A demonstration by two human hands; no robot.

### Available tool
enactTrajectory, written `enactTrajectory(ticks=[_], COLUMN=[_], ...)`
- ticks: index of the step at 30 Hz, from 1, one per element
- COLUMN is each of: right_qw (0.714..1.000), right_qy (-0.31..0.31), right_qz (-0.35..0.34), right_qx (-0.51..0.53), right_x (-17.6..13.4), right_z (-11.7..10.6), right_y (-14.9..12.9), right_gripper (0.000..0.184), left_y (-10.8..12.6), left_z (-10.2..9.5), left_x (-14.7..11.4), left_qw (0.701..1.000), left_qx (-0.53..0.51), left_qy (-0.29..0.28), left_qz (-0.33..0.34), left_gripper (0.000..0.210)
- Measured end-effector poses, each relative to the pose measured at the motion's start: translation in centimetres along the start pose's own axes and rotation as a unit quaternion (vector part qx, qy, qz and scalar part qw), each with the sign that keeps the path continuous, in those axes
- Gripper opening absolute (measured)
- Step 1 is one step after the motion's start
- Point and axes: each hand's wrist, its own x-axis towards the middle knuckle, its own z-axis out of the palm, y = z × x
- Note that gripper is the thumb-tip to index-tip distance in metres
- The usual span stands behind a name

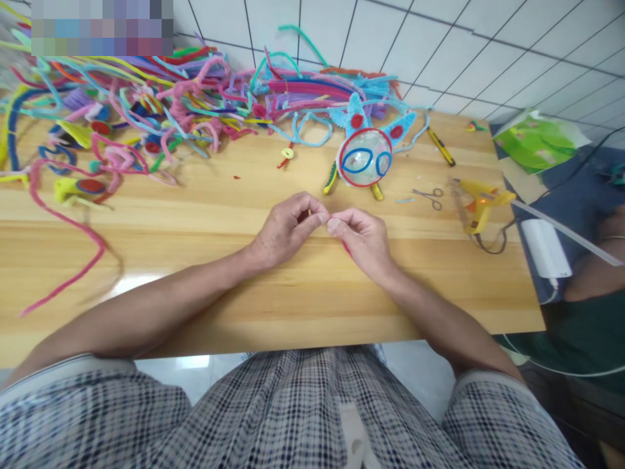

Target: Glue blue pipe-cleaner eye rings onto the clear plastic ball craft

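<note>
My left hand [295,225] and my right hand [362,238] meet over the middle of the table, fingertips pinched close together. Between them they grip a short red pipe cleaner [346,248]; one end sticks out below my right hand, and the rest is mostly hidden by the fingers. Just behind the hands stands a round clear ornament [364,161] with a red rim, two blue rings and light blue fuzzy ears with red dots. Yellow-and-black plier handles [331,179] poke out from under it.
Tangled coloured pipe cleaners [195,111] cover the back left. A long pink one [73,221] reaches forward. To the right lie small scissors [430,197], a yellow cutter [442,147], a yellow glue gun [483,198] and a white power bank [545,249]. Another person's arm [598,260] shows far right.
</note>
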Motion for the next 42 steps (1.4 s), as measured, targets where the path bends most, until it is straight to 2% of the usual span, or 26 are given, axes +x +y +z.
enactTrajectory(ticks=[4, 8, 14, 20, 23, 26, 30, 32, 35, 37, 42], right_qw=[0.998, 0.997, 1.0, 0.998, 0.999, 1.0, 0.999, 0.998, 0.996, 0.996, 0.995], right_qy=[0.018, 0.016, -0.01, -0.038, -0.03, -0.021, -0.017, -0.016, -0.02, -0.02, -0.062], right_qz=[0.014, 0.034, 0.026, 0.015, 0.005, 0.012, 0.026, 0.033, 0.051, 0.057, 0.068], right_qx=[0.06, 0.064, -0.003, -0.039, -0.032, -0.011, 0.038, 0.059, 0.075, 0.069, 0.036], right_x=[-0.1, 0.3, 0.3, 0.3, 0.4, 0.3, 0.0, 0.0, 0.3, 0.5, 0.7], right_z=[1.1, 0.6, -0.6, -0.7, -0.7, -0.2, 0.7, 0.8, 0.4, -0.1, -0.9], right_y=[0.1, 0.1, -0.1, 0.0, 0.1, 0.0, -0.1, 0.1, 0.4, 0.6, 0.4], right_gripper=[0.054, 0.059, 0.048, 0.037, 0.036, 0.043, 0.055, 0.058, 0.058, 0.056, 0.053], left_y=[-0.1, -0.6, -0.8, -1.4, -1.2, -0.8, -0.7, -0.8, -0.9, -0.9, -0.7], left_z=[1.0, 0.5, -1.6, -1.8, -1.4, -0.6, 1.0, 1.5, 1.1, 0.3, -1.5], left_x=[-0.3, 0.4, 1.5, 1.5, 1.1, 0.4, -0.6, -0.7, -0.1, 0.5, 1.6], left_qw=[0.991, 0.985, 0.997, 0.988, 0.99, 0.997, 0.998, 0.992, 0.977, 0.975, 0.994], left_qx=[-0.112, -0.139, -0.003, 0.087, 0.086, 0.052, -0.05, -0.109, -0.179, -0.181, -0.03], left_qy=[0.031, -0.019, -0.073, -0.108, -0.089, -0.048, 0.011, 0.016, -0.025, -0.056, -0.1], left_qz=[-0.067, -0.102, 0.004, 0.064, 0.064, 0.028, -0.031, -0.068, -0.116, -0.115, -0.03], left_gripper=[0.056, 0.062, 0.044, 0.024, 0.026, 0.035, 0.049, 0.054, 0.055, 0.055, 0.034])
